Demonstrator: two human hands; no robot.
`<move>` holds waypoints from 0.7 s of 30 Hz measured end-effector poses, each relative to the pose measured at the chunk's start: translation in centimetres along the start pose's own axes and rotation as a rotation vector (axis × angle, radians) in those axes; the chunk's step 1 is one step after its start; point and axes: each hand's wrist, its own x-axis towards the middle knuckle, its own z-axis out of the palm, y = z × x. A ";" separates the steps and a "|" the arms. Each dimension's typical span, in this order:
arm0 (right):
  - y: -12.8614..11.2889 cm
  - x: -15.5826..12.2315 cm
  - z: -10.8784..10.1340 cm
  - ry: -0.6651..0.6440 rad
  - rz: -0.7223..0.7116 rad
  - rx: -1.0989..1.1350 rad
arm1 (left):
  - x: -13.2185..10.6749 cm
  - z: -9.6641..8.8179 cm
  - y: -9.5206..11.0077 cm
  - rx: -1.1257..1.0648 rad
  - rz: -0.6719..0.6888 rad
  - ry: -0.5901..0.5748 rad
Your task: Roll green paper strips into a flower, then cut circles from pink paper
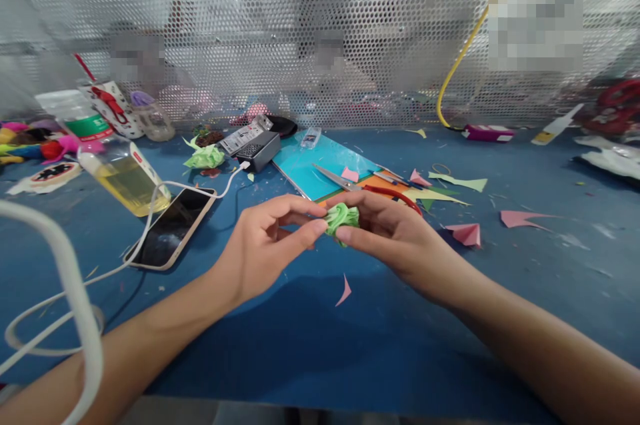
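While the left hand (265,245) & right hand (385,231) hold the green paper wad (343,217) just over the table (350,345), fingertips of both clamped on it, pulling too hard could prob tear it.

A turquoise card sheet (310,165) lies flat on the blue table (500,291). Red-handled scissors (340,180) rest across its near right corner, reaching onto an orange sheet (380,181). Just left of the turquoise sheet sits a grey box (261,150), and beyond that a crumpled light-green wad (204,158). Farther left a phone (173,228) lies face up under a white cable (145,225), beside a tilted bottle of yellow liquid (127,181). To the sheet's right lie pink scraps (466,233) and a green strip (457,180). Behind it stands a perforated metal screen (320,31).
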 end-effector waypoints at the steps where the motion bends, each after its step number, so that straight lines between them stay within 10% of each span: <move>1: 0.0 0.0 0.0 -0.005 -0.003 0.006 | 0.0 0.0 0.0 -0.008 0.003 0.004; 21: 0.0 -0.4 0.2 0.081 -0.139 -0.204 | 0.3 -0.4 -0.1 0.158 0.106 0.017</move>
